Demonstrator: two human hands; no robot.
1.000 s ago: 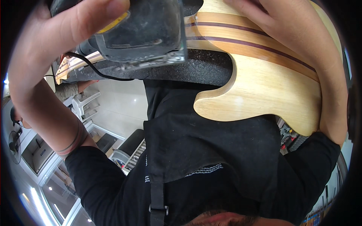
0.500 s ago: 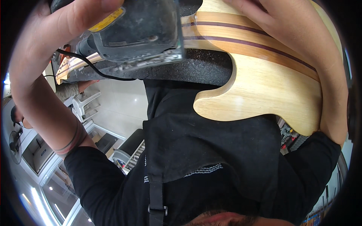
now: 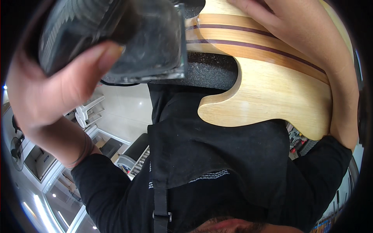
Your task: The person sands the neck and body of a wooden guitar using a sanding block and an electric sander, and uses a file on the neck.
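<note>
A pale wooden electric guitar body (image 3: 268,85) with brown and dark purple stripes lies in front of me. My left hand (image 3: 74,81) is closed round a black electric sander (image 3: 149,46), its thumb across the side. The tool is slightly blurred and overlaps the left end of the body in view, so I cannot tell whether it touches the wood. At the upper edge, my right hand (image 3: 258,11) lies on the top of the guitar body, thumb stretched out; the other fingers are mostly cut off. My right forearm curves round the body's right end.
A dark, dust-speckled padded support (image 3: 210,72) lies under the guitar body. Behind the sander runs a black cord (image 3: 116,83). My black apron (image 3: 217,155) hangs against the near edge. A white stool (image 3: 91,110) stands on the floor at left.
My left hand and the sander have turned and tipped, so the thumb now shows lower on its side. The tool covers the guitar neck. My right hand stays nearly in place.
</note>
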